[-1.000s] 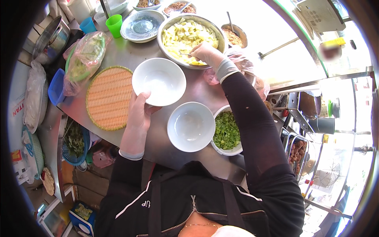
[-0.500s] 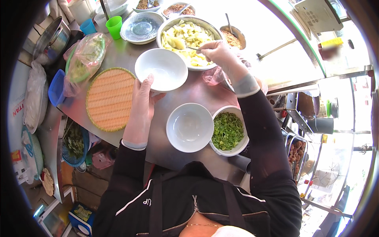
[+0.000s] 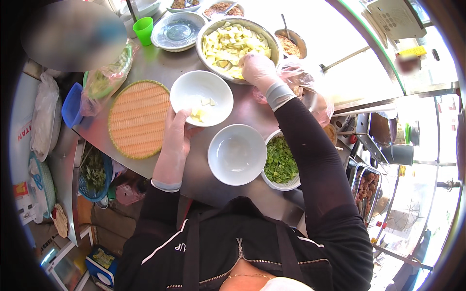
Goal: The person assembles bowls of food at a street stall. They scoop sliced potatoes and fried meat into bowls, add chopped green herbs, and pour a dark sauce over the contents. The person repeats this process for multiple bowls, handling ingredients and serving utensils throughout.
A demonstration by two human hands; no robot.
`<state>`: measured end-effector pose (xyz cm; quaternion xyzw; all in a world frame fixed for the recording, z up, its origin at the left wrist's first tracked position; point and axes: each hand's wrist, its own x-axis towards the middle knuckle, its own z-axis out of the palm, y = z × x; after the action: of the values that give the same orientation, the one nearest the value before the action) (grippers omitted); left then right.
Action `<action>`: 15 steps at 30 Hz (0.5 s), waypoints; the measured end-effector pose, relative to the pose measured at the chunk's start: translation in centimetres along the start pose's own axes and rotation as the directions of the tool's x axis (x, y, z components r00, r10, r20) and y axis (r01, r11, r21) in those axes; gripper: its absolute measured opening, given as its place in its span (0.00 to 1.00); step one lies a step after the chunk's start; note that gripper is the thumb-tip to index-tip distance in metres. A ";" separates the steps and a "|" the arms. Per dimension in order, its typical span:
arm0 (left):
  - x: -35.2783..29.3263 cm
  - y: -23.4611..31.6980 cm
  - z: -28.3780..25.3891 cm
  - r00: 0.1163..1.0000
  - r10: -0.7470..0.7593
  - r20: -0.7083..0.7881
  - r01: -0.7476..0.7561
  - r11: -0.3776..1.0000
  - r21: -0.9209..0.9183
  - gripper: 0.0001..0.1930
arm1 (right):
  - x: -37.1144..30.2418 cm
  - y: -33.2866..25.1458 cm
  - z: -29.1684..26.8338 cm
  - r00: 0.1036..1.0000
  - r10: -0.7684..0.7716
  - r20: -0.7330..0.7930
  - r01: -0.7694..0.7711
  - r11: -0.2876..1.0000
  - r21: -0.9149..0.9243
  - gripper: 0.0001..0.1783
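My left hand [image 3: 175,140], in a clear glove, grips the near rim of a white bowl [image 3: 201,98] that holds a few pale yellow pieces. My right hand [image 3: 257,70], also gloved, reaches over the near edge of a large steel bowl [image 3: 237,43] full of the same pale chopped pieces and holds a spoon [image 3: 225,63] in it. An empty white bowl [image 3: 237,154] sits closer to me on the steel counter [image 3: 160,68]. Beside it on the right is a bowl of chopped green herbs [image 3: 280,162].
A round woven mat [image 3: 138,119] lies left of the bowls. A bagged bundle of greens [image 3: 108,77], a green cup [image 3: 143,30], a glass-lidded bowl [image 3: 178,31] and small dishes with a spoon [image 3: 290,43] stand behind. Blue baskets [image 3: 94,174] sit off the counter's left edge.
My right hand swung from the steel bowl over the white bowl and back; pale pieces now lie in the white bowl. My left hand has kept hold of its rim.
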<state>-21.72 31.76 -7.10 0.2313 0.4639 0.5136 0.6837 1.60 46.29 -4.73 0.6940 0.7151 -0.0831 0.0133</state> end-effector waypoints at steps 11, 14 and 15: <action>-0.1 -0.1 0.3 1.000 0.010 -0.010 -0.010 1.000 -0.028 0.24 | 2.8 2.9 0.4 0.970 0.036 0.239 -0.190 0.724 0.663 0.14; 0.2 0.1 0.7 0.999 0.016 -0.032 -0.017 1.000 -0.021 0.25 | 0.9 2.9 -1.6 0.980 0.052 0.190 -0.172 0.702 0.691 0.14; 0.3 0.3 0.8 0.999 0.030 -0.033 -0.030 0.999 -0.024 0.25 | 0.6 2.7 -2.1 0.983 0.050 0.175 -0.159 0.700 0.696 0.13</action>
<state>-21.16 32.27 -6.64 0.2215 0.4652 0.5331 0.6710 4.49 47.23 -3.06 0.6777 0.5850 -0.3991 -0.1980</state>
